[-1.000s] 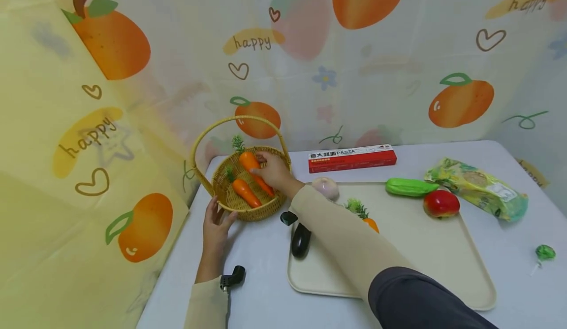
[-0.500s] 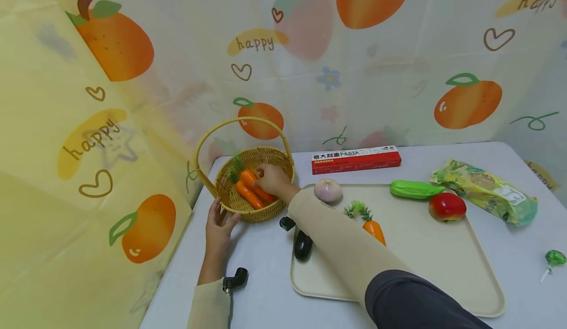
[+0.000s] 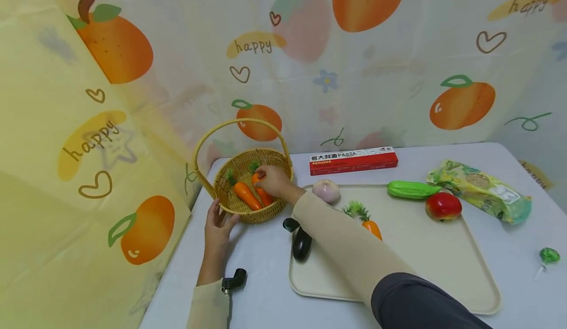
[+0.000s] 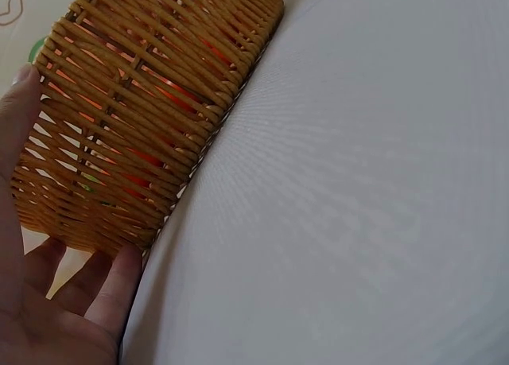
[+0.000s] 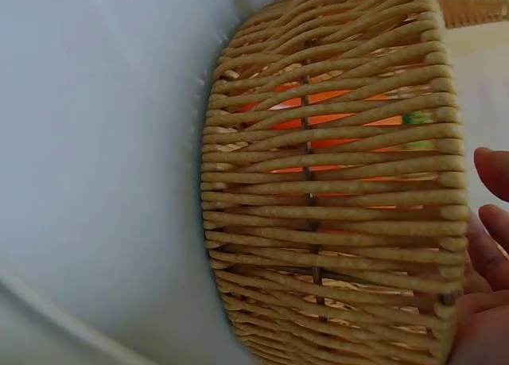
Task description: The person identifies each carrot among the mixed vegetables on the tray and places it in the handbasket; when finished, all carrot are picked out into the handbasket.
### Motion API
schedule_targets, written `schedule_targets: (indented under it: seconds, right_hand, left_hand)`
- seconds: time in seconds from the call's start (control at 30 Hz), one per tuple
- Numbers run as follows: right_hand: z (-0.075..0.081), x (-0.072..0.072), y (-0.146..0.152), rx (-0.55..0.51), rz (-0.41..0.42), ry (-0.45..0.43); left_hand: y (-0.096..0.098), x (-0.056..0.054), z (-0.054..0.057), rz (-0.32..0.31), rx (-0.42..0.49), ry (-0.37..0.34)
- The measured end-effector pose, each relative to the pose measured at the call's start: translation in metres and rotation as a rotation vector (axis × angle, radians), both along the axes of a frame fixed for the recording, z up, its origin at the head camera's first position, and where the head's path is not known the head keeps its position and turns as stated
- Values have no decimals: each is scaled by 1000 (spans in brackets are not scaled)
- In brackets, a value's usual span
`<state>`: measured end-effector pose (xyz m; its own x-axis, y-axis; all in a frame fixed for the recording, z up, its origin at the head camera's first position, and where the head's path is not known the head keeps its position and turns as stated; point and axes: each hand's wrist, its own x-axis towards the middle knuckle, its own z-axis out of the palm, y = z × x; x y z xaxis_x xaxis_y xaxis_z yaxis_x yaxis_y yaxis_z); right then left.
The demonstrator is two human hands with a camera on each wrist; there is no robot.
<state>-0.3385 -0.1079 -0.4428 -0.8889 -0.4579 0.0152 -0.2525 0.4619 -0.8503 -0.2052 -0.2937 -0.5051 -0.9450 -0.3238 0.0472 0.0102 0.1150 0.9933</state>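
Carrots, two of them, lie in one basket, leafy tops pointing away, long axes slanting to tips near and rightward; a third carrot lies on one tray. The left hand grips the basket's side; the right hand curls over the farther-right carrot, whether gripping it I cannot tell.

Staged tabletop set: fruit-print backdrop behind white table.

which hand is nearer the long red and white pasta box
Right hand, over the yellow woven basket, left of the box; left hand farther left, at the basket's near-left side.
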Motion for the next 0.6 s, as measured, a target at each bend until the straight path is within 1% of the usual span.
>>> schedule_targets:
  seconds: [0.03,0.1,0.17,0.27,0.4,0.5,0.6]
  right_hand:
    - [-1,1,3,-30,7,-5]
    - [-2,3,11,-98,24,-23]
    - [-2,6,20,-170,39,-50]
    - [-1,13,34,-237,44,-76]
    - [2,23,55,-260,20,-63]
    - [2,30,73,-245,-16,-37]
    - [2,37,89,-255,-55,-58]
  left_hand:
    - [0,0,0,-4,-2,1]
    - [-1,-2,-4,-7,2,4]
    - [-4,-5,-10,-8,12,8]
    - [-8,-9,-20,1,9,7]
    - [-10,-11,-26,18,-24,13]
    - [-9,-11,-27,24,-36,20]
    - [-10,-11,-27,25,-26,22]
